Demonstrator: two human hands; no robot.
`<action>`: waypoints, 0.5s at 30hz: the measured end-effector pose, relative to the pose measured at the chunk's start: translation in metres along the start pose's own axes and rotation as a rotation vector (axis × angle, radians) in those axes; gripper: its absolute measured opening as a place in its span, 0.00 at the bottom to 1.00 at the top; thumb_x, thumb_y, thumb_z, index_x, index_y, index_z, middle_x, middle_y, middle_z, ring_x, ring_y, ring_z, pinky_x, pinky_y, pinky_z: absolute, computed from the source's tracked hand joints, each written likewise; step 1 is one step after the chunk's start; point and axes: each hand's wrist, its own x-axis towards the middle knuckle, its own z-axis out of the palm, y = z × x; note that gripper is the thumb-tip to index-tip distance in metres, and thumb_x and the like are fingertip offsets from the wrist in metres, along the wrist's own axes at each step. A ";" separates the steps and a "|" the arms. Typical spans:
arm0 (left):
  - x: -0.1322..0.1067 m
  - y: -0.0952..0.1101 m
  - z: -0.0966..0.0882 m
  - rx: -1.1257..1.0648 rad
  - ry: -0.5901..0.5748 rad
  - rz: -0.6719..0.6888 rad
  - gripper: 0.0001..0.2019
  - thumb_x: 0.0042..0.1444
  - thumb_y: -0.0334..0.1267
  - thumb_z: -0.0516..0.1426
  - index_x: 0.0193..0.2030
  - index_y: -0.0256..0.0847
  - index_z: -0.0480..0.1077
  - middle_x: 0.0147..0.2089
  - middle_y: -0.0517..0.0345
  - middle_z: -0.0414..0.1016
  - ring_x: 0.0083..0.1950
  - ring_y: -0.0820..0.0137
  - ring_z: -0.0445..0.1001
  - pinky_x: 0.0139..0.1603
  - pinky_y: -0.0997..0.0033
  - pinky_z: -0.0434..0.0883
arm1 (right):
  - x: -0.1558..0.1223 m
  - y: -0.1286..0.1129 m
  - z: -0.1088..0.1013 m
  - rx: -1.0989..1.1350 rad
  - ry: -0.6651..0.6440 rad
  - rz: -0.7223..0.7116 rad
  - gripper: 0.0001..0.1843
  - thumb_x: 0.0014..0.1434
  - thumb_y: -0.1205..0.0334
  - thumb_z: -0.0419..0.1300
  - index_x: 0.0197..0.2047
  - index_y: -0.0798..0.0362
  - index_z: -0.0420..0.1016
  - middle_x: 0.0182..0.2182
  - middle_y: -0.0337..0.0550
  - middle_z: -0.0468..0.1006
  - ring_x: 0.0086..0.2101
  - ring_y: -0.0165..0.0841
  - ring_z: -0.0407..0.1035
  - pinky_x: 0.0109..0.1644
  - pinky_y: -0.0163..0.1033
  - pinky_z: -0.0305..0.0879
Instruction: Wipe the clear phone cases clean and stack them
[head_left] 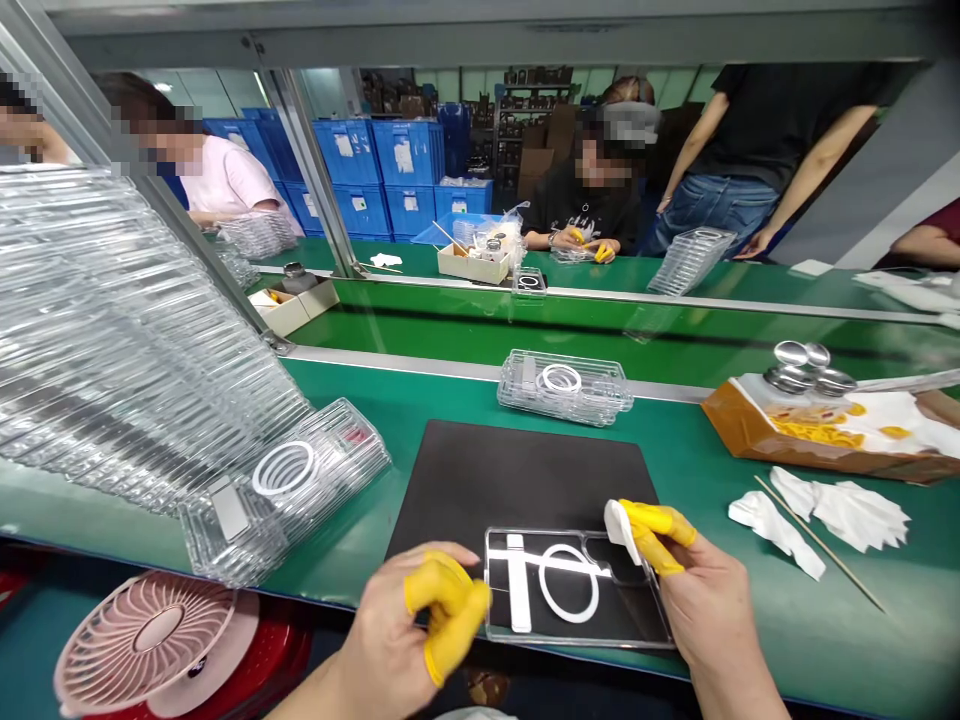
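A clear phone case (628, 625) with a white ring (546, 598) and a white bar (518, 590) lies near the front edge of a black mat (517, 470). At its left edge is my left hand (420, 625), finger and thumb in yellow finger cots pinched together. A thin line shows at the fingertips; what they hold, I cannot make out. My right hand (694, 570), also in yellow finger cots, pinches a white wiping pad (622, 530) over the case's upper right corner, by the camera cutout.
Clear cases (285, 500) are stacked at left, beside a taller stack (135, 330); more cases (566, 388) lie behind the mat. At right are a box (825, 455) with finger cots and metal-topped bottles, crumpled wipes (780, 530) and a stick (821, 545). Co-workers sit opposite.
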 end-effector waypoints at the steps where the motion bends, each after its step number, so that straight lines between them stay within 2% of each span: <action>1: -0.003 -0.003 -0.001 0.046 0.041 -0.046 0.04 0.66 0.34 0.53 0.39 0.47 0.65 0.34 0.62 0.79 0.37 0.69 0.82 0.50 0.62 0.79 | -0.001 -0.001 0.001 -0.009 -0.007 -0.012 0.16 0.43 0.55 0.73 0.38 0.48 0.83 0.38 0.44 0.81 0.40 0.42 0.76 0.46 0.44 0.74; 2: -0.007 -0.006 -0.002 0.106 0.039 -0.098 0.04 0.66 0.35 0.52 0.45 0.47 0.66 0.40 0.58 0.80 0.45 0.64 0.81 0.51 0.60 0.79 | -0.002 -0.003 0.001 -0.034 -0.027 -0.033 0.16 0.45 0.53 0.72 0.37 0.49 0.83 0.38 0.45 0.81 0.39 0.42 0.76 0.45 0.44 0.74; 4: -0.012 -0.013 0.000 0.254 -0.101 -0.162 0.21 0.63 0.39 0.56 0.62 0.46 0.59 0.55 0.46 0.75 0.58 0.54 0.74 0.55 0.52 0.76 | 0.003 -0.013 -0.004 -0.193 -0.064 -0.132 0.16 0.49 0.48 0.68 0.37 0.50 0.82 0.37 0.46 0.82 0.37 0.42 0.76 0.42 0.44 0.75; 6: -0.014 -0.020 0.004 0.407 -0.276 -0.121 0.42 0.56 0.46 0.63 0.71 0.43 0.45 0.64 0.37 0.66 0.63 0.45 0.67 0.56 0.46 0.74 | 0.022 -0.030 -0.019 -0.429 -0.030 -0.252 0.18 0.52 0.44 0.63 0.37 0.50 0.82 0.35 0.45 0.82 0.35 0.41 0.76 0.40 0.44 0.74; 8: -0.014 -0.027 0.009 0.528 -0.360 -0.036 0.55 0.49 0.51 0.67 0.73 0.43 0.36 0.67 0.34 0.62 0.63 0.40 0.65 0.55 0.43 0.73 | 0.056 -0.054 -0.046 -0.631 0.113 -0.331 0.19 0.53 0.44 0.60 0.37 0.49 0.81 0.36 0.46 0.81 0.37 0.44 0.75 0.43 0.48 0.72; 10: -0.013 -0.032 0.014 0.614 -0.371 0.029 0.61 0.45 0.53 0.69 0.74 0.43 0.32 0.65 0.33 0.64 0.63 0.38 0.65 0.53 0.41 0.74 | 0.101 -0.078 -0.079 -0.780 0.322 -0.363 0.18 0.53 0.48 0.59 0.38 0.53 0.80 0.38 0.52 0.80 0.42 0.49 0.72 0.47 0.54 0.67; 12: -0.012 -0.038 0.018 0.677 -0.362 0.053 0.62 0.44 0.53 0.69 0.73 0.42 0.31 0.64 0.34 0.66 0.63 0.38 0.65 0.53 0.42 0.75 | 0.149 -0.096 -0.107 -0.925 0.465 -0.379 0.17 0.54 0.54 0.58 0.39 0.58 0.78 0.41 0.58 0.78 0.45 0.53 0.69 0.50 0.57 0.63; 13: -0.012 -0.040 0.019 0.698 -0.360 0.060 0.60 0.45 0.52 0.69 0.73 0.42 0.32 0.63 0.34 0.67 0.63 0.38 0.65 0.53 0.43 0.75 | 0.171 -0.101 -0.118 -0.994 0.504 -0.385 0.16 0.54 0.56 0.58 0.38 0.60 0.78 0.40 0.60 0.77 0.45 0.54 0.69 0.50 0.57 0.63; 15: -0.013 -0.043 0.021 0.717 -0.347 0.062 0.56 0.48 0.50 0.67 0.73 0.41 0.34 0.64 0.35 0.67 0.64 0.40 0.64 0.54 0.44 0.75 | 0.206 -0.102 -0.130 -1.125 0.503 -0.408 0.13 0.55 0.59 0.58 0.35 0.61 0.77 0.37 0.59 0.77 0.41 0.50 0.70 0.47 0.53 0.64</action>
